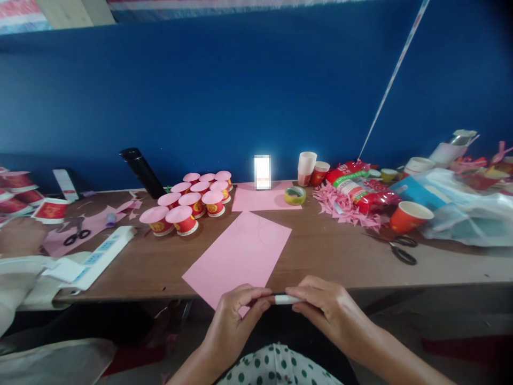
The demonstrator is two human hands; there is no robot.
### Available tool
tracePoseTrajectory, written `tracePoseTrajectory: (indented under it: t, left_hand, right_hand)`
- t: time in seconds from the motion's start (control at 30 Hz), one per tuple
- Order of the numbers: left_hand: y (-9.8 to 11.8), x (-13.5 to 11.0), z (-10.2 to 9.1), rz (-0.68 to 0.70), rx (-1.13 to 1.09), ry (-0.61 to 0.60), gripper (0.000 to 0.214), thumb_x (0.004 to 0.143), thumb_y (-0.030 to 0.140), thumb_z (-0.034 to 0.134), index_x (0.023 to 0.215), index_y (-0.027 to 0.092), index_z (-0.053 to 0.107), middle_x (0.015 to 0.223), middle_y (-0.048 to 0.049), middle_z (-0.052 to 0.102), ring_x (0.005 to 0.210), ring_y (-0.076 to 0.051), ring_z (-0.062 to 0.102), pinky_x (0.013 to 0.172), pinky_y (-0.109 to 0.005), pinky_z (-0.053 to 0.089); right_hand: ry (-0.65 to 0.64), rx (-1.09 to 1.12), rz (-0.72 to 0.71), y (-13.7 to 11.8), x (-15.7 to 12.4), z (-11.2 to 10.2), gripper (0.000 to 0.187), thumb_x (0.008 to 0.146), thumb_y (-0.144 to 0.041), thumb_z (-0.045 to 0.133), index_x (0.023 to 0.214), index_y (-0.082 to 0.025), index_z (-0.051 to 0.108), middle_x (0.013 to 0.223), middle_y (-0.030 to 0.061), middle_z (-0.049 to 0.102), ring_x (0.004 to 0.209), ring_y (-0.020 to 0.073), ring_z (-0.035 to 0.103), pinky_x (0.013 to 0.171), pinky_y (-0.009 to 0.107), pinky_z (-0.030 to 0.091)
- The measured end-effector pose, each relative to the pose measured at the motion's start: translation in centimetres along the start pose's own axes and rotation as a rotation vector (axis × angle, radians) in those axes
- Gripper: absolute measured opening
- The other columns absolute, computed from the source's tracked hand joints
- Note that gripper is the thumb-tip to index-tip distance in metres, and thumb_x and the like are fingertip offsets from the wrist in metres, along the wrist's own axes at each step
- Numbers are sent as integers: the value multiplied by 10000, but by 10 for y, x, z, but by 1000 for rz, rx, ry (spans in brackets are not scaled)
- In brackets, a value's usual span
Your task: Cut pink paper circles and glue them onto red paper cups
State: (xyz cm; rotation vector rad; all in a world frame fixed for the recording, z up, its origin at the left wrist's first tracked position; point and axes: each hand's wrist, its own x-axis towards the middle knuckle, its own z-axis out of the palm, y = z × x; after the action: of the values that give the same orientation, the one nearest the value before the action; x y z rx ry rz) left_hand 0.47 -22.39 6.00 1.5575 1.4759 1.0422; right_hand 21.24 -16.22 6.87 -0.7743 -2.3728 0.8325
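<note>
Close to my body, both hands pinch a slim marker pen point(284, 300) held sideways at the table's front edge. My left hand point(239, 309) is closed on its dark end. The white end sits between the thumb and fingers of my right hand point(323, 306). A pink paper sheet point(240, 251) lies slanted just beyond my left hand, its near corner jutting past the edge. Faint circle outlines show near its far end. Several upside-down red paper cups point(183, 220) topped with pink discs stand in rows on the left.
Scissors point(403, 250), an orange cup point(409, 216) and a red bag point(356, 184) lie on the right. Green tape point(295, 195) rests on another pink sheet point(248, 199) by a glowing phone point(263, 172). At left are a power strip point(105, 256) and a co-worker's arm point(20, 267).
</note>
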Motion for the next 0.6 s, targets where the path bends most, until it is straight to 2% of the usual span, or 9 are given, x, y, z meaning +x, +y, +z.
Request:
tracePoseTrajectory:
  t: [0.33,0.53,0.6]
  left_hand:
    - [3,-12,5,27,10,-45,194,841,291,500,882,224,677,769,-28,655,709,-140,596,654,-209,444]
    - [-8,-11,14,-17,25,-41,202,844,301,492,833,209,671,713,-14,638,670,-125,576,621,-203,431]
    - [-12,-11,17,-39,36,-75,220,848,316,483,810,208,672,699,-12,634,664,-125,573,617,-206,436]
  right_hand:
    - [-12,28,29,-12,-14,1,224,878,-242,472,1051,-249,615,821,49,604,723,163,569,635,263,441]
    - [0,46,122,-10,-23,16,195,873,-223,474,992,-235,629,815,35,596,716,139,567,635,235,429]
    - [-22,68,158,-5,-22,19,176,869,-222,483,946,-236,641,799,22,598,717,133,567,630,225,420]
